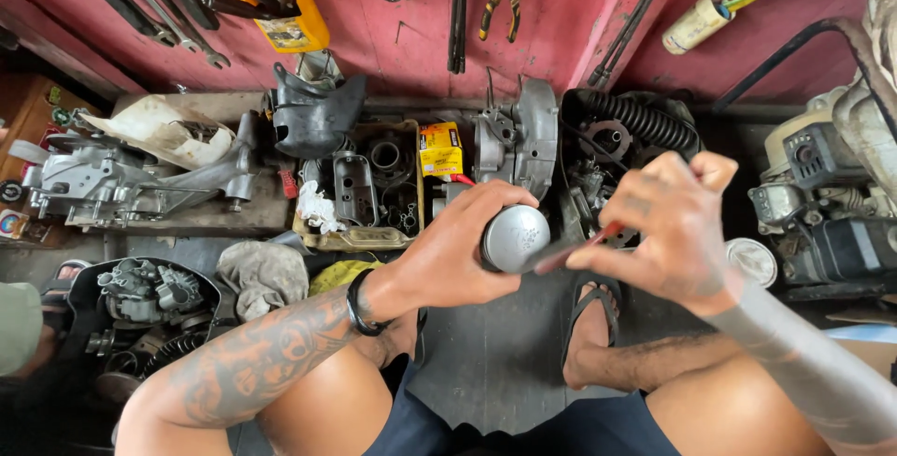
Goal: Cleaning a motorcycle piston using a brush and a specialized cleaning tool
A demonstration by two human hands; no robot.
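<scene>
While clamped around a grey metal piston, left hand fingers curl over its side, crown turned up toward the camera. Right hand fingers pinched together on a red-handled tool, tip touching the piston crown just beside the left fingertips. Judging by the dull speckled crown, probably only partway cleaned, with more scraping left. Beyond the fingers, engine casings and a tray of parts on the floor.
</scene>
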